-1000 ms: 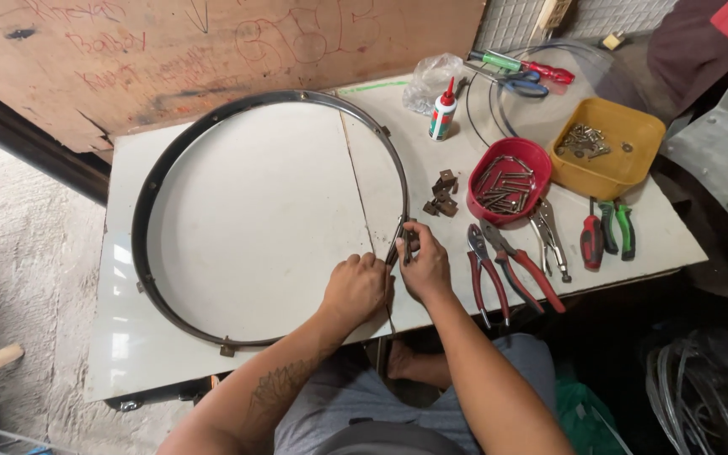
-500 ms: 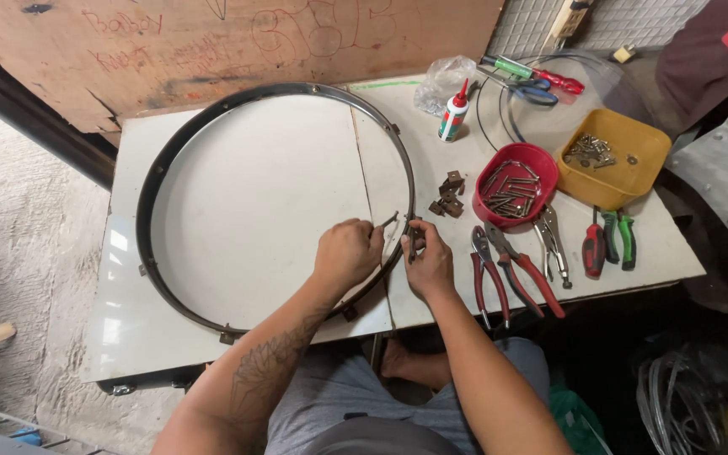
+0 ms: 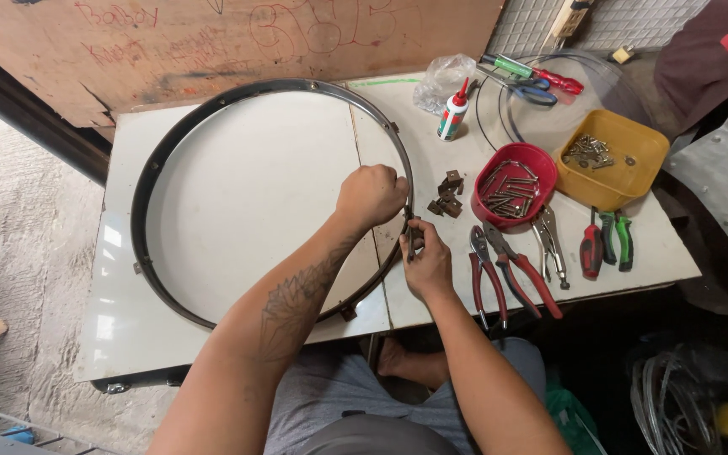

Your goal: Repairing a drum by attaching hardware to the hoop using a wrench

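Dark metal forms the large hoop [image 3: 273, 202] lying flat on the white worktop [image 3: 120, 329], its ring filling most of the left and middle of the surface. The left hand [image 3: 372, 195] is closed in a fist on the hoop's right side, pinching the rim there. Just nearer, the right hand [image 3: 425, 259] is curled shut around a small dark tool or fitting [image 3: 414, 238] held against the same stretch of rim; what it is exactly is too small to tell.

As for progress, several small lugs already stand out along the ring: at the far side, on the left, and one at the near edge by the worktop's front. The spot under the hands looks like the one being worked now. A little heap of brown metal brackets [image 3: 446, 193] lies just right of the hoop, so by my reading some fittings are not yet mounted.

Further right sit a red bowl [image 3: 515, 185] of long screws or rods, a yellow tray [image 3: 613, 160] with small hardware, red-handled pliers [image 3: 500, 271], silver locking pliers [image 3: 549, 243] and a green-handled cutter [image 3: 617, 239]. A glue bottle [image 3: 453, 113] stands at the far side, near the screwdrivers [image 3: 532, 74].
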